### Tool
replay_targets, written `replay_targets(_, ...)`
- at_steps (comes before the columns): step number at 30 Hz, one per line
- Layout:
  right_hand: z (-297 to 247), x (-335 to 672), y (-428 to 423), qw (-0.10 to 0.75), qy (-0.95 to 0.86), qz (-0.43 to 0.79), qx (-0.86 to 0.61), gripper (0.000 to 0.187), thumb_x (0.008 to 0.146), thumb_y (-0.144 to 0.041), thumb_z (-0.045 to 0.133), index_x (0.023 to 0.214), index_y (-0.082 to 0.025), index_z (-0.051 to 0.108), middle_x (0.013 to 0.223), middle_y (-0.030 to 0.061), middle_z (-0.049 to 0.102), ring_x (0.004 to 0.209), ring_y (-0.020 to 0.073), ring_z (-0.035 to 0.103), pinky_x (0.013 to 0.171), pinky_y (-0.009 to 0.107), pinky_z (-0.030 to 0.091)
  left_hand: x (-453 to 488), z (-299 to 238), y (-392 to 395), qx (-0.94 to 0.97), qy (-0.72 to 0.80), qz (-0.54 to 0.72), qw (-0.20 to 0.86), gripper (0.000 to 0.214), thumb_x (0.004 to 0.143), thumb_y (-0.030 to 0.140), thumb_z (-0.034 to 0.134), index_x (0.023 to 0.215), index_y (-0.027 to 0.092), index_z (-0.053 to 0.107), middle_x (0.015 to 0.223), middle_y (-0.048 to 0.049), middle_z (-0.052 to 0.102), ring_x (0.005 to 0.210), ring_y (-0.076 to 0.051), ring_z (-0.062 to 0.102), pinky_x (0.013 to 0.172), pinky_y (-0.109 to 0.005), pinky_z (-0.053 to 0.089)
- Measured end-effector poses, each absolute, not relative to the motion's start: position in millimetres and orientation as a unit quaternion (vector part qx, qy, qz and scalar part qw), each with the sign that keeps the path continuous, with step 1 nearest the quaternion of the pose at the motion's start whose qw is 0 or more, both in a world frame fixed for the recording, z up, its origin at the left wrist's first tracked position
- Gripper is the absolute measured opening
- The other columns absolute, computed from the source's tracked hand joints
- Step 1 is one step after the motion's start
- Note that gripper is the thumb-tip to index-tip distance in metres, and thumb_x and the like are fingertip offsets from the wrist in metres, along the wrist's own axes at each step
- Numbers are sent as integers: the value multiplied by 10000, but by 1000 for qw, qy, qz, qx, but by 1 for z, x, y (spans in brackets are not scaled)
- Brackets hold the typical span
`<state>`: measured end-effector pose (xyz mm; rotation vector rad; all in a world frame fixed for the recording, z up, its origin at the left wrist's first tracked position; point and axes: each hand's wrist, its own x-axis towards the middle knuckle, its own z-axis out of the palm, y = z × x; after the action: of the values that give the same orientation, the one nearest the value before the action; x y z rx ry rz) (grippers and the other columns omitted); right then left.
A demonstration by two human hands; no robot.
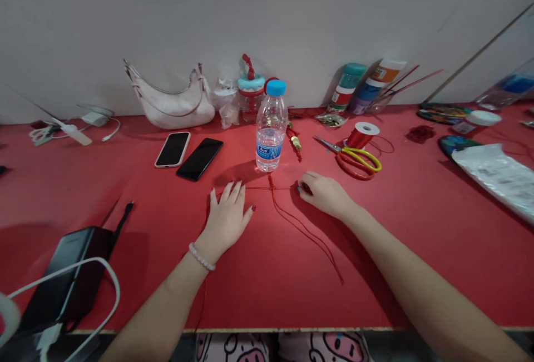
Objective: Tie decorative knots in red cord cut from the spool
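Observation:
A thin red cord point(308, 232) with a small knotted part at its top lies on the red table, just in front of a water bottle point(268, 139) with a blue cap. My left hand point(227, 214) rests flat, fingers spread, over a strand running left from the knot. To the right of the knot, my right hand point(320, 192) is closed, thumb and fingers pinching the strand that runs to that side. Two loose ends trail from the knot toward the front right. Behind the bottle lies a red cord with gold-coloured pieces point(295, 142).
Two phones point(172, 149) lie left of the bottle, with a white handbag point(175, 106) behind. Scissors point(354, 157) and a red thread spool point(362, 135) are beyond my right hand. A black power bank point(70, 273) with a white cable sits front left.

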<state>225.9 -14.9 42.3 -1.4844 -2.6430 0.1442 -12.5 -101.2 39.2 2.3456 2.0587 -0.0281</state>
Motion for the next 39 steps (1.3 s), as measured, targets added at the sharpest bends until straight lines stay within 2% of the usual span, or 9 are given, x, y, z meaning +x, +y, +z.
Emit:
replay_targets(21,50,229,-12,41,-829,76,-552,87,763,-208,480,739,-191,562,836,44,625,665,150,535,548,252,283,-3,48,-106,730,683,-24,-17,498,920,349,370,1334,82,444,1422,-175,389,1362,-301,271,1074,-638,107)
replay_targets(25,48,231,-12,61,-834,81,-543,79,756,-206,488,727,-195,560,816,37,629,646,145,529,547,252,292,-8,47,-105,732,681,1,-22,455,921,315,378,1305,89,472,1403,-158,431,1334,-291,324,1069,-613,177)
replay_targets(28,46,233,-12,87,-853,67,-510,67,744,-197,493,718,-193,556,783,38,618,687,164,532,594,266,322,-14,49,-102,732,680,31,-28,380,917,253,389,1242,112,525,1366,-126,487,1262,-266,415,1034,-509,314)
replay_targets(30,47,233,-13,128,-866,39,-482,64,740,-209,514,757,-186,570,829,57,623,802,203,535,677,298,347,-18,53,-101,726,685,40,-30,324,903,227,416,1177,132,561,1294,-115,543,1165,-263,489,936,-438,415)
replay_targets(33,50,230,-18,187,-880,18,-436,112,757,-224,524,828,-176,595,927,88,621,918,239,502,759,345,349,-22,58,-101,710,703,18,-25,253,892,220,440,1089,147,580,1130,-111,593,1012,-269,548,780,-392,473)
replay_targets(37,56,222,-29,151,-929,111,-320,163,800,-173,467,814,-176,629,798,63,609,795,188,500,745,328,371,-22,59,-101,701,713,-16,-10,211,908,191,388,983,128,575,1016,-116,572,941,-255,559,712,-347,474)
replay_targets(39,58,219,-34,130,-940,167,-269,199,802,-157,464,847,-179,656,814,58,615,802,178,508,768,326,381,-21,58,-101,705,709,-24,-5,230,914,154,342,953,124,567,993,-116,566,906,-239,570,703,-333,469)
